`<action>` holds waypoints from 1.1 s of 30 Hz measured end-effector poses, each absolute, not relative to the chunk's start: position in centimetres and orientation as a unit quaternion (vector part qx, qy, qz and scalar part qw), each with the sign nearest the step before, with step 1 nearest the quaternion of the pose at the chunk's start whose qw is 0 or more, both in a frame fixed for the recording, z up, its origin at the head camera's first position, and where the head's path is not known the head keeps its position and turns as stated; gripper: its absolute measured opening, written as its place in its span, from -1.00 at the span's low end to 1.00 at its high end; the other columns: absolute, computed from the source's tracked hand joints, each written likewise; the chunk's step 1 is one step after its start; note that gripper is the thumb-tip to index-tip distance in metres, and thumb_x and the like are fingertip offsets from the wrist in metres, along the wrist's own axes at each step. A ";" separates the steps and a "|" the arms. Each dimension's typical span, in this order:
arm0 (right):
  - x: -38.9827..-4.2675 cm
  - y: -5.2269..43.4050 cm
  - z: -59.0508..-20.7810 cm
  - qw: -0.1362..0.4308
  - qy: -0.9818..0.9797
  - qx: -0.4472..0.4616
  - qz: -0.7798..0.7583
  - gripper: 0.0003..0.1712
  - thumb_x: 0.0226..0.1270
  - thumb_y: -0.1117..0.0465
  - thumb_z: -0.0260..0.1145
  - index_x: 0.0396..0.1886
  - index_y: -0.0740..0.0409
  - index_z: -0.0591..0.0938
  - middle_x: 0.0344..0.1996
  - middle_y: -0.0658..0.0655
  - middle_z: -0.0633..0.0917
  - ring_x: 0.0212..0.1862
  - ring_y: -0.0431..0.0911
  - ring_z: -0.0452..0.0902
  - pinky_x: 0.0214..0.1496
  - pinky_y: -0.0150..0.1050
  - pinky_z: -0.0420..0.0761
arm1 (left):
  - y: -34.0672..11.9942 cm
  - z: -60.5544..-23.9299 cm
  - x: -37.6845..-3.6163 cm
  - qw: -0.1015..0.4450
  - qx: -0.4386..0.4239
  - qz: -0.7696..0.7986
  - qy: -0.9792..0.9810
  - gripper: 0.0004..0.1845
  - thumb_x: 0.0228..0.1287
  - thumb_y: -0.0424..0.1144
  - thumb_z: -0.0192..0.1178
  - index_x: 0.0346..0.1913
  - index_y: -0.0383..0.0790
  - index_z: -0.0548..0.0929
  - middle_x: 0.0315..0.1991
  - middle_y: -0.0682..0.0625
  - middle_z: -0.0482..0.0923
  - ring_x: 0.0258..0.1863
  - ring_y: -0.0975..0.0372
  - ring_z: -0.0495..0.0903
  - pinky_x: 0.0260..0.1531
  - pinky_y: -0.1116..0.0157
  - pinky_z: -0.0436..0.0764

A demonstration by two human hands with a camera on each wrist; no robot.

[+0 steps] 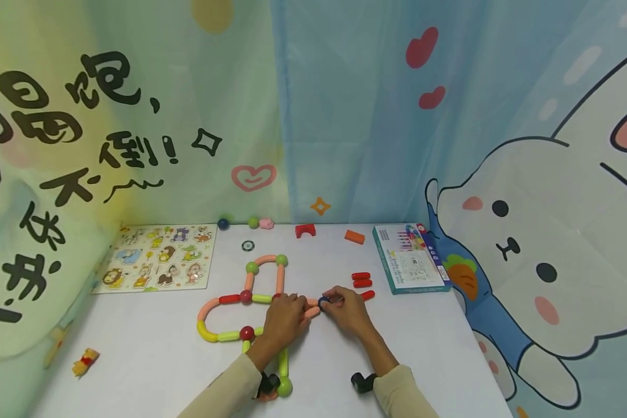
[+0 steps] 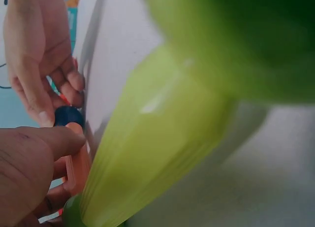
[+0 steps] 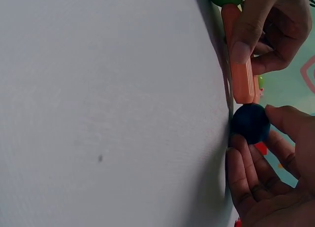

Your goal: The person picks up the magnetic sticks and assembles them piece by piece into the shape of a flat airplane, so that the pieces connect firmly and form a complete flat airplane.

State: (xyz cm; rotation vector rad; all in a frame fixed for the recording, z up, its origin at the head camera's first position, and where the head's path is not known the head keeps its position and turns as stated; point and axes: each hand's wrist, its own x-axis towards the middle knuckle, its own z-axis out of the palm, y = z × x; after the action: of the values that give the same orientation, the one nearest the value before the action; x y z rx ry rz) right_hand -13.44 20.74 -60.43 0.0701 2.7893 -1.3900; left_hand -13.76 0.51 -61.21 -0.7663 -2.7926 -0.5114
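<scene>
My right hand (image 1: 349,313) pinches a dark blue ball (image 3: 251,123) between thumb and fingers. The ball sits at the end of a salmon-coloured rod (image 3: 237,74), which my left hand (image 1: 286,319) grips with thumb and fingers. A second salmon rod lies behind it, mostly hidden. Past the left hand spreads a flat figure of joined rods and balls, with a red ball (image 1: 247,332), a yellow curved rod (image 1: 206,331) and a green ball (image 1: 284,386). In the left wrist view a yellow-green rod (image 2: 152,133) looms close to the camera.
Several loose red rods (image 1: 363,283) lie just beyond the right hand. Behind stand a boxed set (image 1: 410,261), an orange block (image 1: 354,237), a red arch block (image 1: 305,231) and a dark blue ball (image 1: 223,224). A sticker sheet (image 1: 159,255) and small bear figure (image 1: 86,362) are leftward.
</scene>
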 end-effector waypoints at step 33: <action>-13.5 21.2 -60.1 0.050 0.843 0.032 -0.534 -0.60 0.25 0.27 0.61 0.08 0.08 0.74 -0.15 0.17 0.72 -0.28 -0.10 0.64 -0.21 -0.43 0.63 | 0.6 -60.6 -13.4 0.089 -0.232 -0.260 -0.933 -0.75 0.31 -0.10 0.50 -0.06 -0.09 0.74 -0.45 0.10 0.60 -0.48 0.29 0.40 -0.36 0.37 0.41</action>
State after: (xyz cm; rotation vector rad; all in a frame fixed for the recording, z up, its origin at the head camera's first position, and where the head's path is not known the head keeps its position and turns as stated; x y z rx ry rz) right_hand -13.51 21.24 -60.09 0.0973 2.5685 -1.6274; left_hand -13.41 0.59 -60.61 -0.6890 -2.7761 -0.7734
